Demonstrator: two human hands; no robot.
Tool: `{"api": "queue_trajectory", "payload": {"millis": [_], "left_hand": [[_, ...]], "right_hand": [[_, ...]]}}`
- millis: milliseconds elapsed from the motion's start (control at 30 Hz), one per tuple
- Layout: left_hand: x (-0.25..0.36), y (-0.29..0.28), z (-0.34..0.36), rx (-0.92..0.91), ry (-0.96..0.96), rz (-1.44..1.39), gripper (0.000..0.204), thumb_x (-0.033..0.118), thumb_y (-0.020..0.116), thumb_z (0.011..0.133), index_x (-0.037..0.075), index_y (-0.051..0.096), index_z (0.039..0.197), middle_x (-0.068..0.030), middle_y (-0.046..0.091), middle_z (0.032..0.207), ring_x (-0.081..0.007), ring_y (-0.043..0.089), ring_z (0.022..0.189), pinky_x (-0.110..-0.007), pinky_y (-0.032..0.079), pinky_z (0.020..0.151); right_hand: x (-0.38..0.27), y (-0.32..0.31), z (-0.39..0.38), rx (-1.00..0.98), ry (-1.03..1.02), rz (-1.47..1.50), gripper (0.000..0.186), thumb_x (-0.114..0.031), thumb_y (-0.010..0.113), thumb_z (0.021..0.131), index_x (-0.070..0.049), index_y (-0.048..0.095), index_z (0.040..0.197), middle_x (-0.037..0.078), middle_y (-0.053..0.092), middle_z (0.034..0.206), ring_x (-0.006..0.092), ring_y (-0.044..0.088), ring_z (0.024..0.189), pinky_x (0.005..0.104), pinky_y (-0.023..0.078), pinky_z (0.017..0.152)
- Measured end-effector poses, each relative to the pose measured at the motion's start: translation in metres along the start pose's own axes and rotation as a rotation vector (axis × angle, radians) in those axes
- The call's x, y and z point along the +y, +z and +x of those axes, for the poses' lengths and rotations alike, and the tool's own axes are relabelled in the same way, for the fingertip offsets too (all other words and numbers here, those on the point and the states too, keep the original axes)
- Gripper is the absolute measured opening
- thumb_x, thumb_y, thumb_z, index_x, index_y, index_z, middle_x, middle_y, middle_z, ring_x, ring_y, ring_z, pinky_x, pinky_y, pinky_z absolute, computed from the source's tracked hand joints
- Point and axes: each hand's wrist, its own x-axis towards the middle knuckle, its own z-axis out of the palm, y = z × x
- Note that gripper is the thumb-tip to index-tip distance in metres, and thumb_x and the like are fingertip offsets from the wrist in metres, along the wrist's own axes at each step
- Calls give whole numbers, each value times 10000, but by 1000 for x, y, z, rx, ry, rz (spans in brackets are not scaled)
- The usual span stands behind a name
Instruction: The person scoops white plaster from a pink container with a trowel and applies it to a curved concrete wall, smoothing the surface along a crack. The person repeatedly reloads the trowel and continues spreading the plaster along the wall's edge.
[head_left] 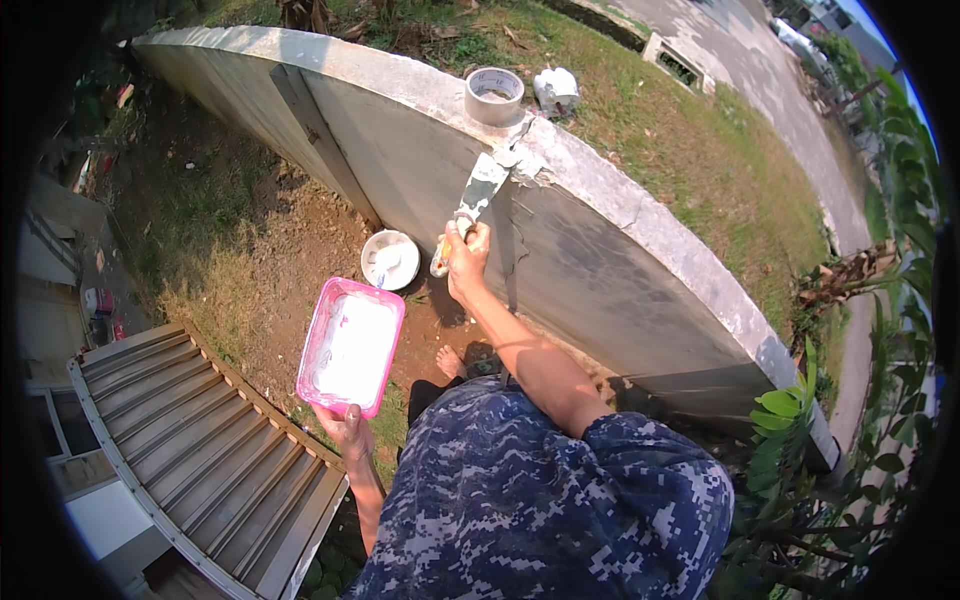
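My left hand (pixel 348 432) grips the near edge of a pink plastic tray (pixel 400 335), its thumb over the rim. White paste (pixel 350 345) coats the inside of the tray. My right hand (pixel 466 258) is closed round the handle of a putty knife (pixel 484 188), whose broad blade is smeared with white. The blade's tip meets the top edge of a grey concrete wall (pixel 420 165), beside a cracked, rough patch (pixel 528 165) with white filler on it.
A roll of tape (pixel 494 96) stands on the wall's top, with a white lumpy object (pixel 556 90) just beyond it. On the ground by the wall is a bucket (pixel 390 260) holding white material. A ribbed roof (pixel 200 430) lies at left; leafy plants (pixel 785 405) crowd the right.
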Motion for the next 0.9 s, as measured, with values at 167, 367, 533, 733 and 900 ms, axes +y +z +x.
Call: {"api": "queue_trajectory", "payload": {"millis": [167, 367, 533, 733, 900], "left_hand": [[7, 1, 9, -13, -13, 37, 1023, 339, 875, 692, 19, 268, 1451, -124, 435, 1397, -259, 440, 1280, -407, 346, 1077], [5, -6, 20, -106, 4, 33, 946, 240, 856, 729, 23, 276, 1444, -119, 451, 1381, -252, 451, 1267, -400, 357, 1068], [8, -9, 29, -136, -42, 28, 972, 268, 870, 709, 26, 280, 1443, -117, 446, 1383, -253, 459, 1257, -402, 367, 1061], [5, -5, 39, -133, -77, 12, 1013, 267, 894, 666, 33, 279, 1437, -103, 450, 1352, -249, 440, 1259, -406, 353, 1061], [-7, -9, 45, -135, -71, -25, 1005, 264, 899, 665, 37, 290, 1432, -91, 457, 1349, -235, 445, 1258, -393, 349, 1069]], "right_hand": [[-1, 18, -6, 95, -42, 9, 281, -67, 622, 920, -58, 416, 1111, 54, 561, 905, 124, 561, 730, 289, 478, 630], [-5, 30, -8, 214, -91, -92, 284, -40, 625, 903, -55, 408, 1087, 59, 554, 852, 124, 549, 636, 277, 461, 545], [-23, 31, -14, 113, -39, 74, 272, -24, 626, 893, -51, 409, 1054, 62, 553, 839, 129, 542, 607, 284, 458, 531], [-79, 32, -8, 36, -348, 4, 266, -36, 626, 904, -58, 394, 1033, 48, 543, 768, 76, 490, 517, 242, 399, 436], [-171, -34, 0, -190, -566, -472, 272, -61, 651, 892, -29, 439, 1059, 70, 604, 795, 108, 588, 619, 262, 452, 536]]}}
